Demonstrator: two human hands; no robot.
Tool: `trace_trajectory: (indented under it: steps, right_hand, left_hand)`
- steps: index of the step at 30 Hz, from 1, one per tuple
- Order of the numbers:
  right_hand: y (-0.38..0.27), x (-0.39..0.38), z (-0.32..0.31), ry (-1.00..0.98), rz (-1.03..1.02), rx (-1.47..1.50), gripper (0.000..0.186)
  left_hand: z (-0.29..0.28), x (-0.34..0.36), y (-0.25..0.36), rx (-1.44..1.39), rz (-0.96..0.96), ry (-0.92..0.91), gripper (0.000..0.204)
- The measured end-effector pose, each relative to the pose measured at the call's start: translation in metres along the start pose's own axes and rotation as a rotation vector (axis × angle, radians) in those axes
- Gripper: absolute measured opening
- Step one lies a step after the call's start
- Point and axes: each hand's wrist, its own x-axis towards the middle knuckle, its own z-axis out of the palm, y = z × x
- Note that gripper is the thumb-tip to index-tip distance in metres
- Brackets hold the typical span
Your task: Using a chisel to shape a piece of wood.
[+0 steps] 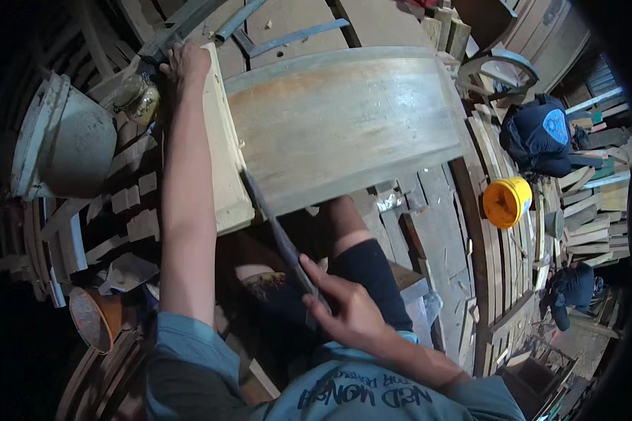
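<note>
My right hand [354, 309] is closed round the near end of a long, narrow, dark tool [277, 228]; whether it is a file or a blade I cannot tell. Its far end meets the right edge of a pale wooden piece [225, 154] that lies lengthwise in front of me. My left hand [189, 64] reaches along this piece and grips its far end, fingers bent over it and partly hidden. Right beside the pale wood rests a large, smooth, grey-brown board [351, 116], whose near edge sits above my knees.
A whitish bucket [81, 140] and a brown-orange container [95, 316] stand on the left. Metal strips [298, 36] lie beyond the board. To the right are a yellow bucket [507, 202], stacked planks and two people, one in a dark shirt [541, 133].
</note>
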Motion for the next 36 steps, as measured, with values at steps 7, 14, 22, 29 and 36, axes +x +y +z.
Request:
trace_trajectory:
  steps: [7, 14, 22, 29, 36]
  right_hand:
    - [-0.002, 0.008, 0.005, 0.008, 0.072, -0.036, 0.060]
    - [0.007, 0.061, 0.011, 0.100, -0.046, -0.090, 0.060]
    - [-0.011, -0.003, -0.010, -0.109, 0.154, -0.137, 0.060]
    - [-0.008, 0.000, 0.000, -0.047, 0.041, -0.109, 0.061]
    - [-0.016, 0.036, 0.003, -0.038, 0.089, 0.091, 0.057]
  left_hand:
    - [-0.002, -0.005, 0.003, -0.060, 0.036, 0.045, 0.040]
    - [0.013, -0.008, 0.005, 0.002, 0.005, 0.119, 0.038]
    - [0.004, -0.012, -0.003, -0.083, 0.034, 0.178, 0.031]
    - [0.000, -0.008, -0.007, -0.031, -0.009, 0.112, 0.033]
    - [0.008, -0.017, 0.001, -0.108, 0.036, 0.185, 0.023]
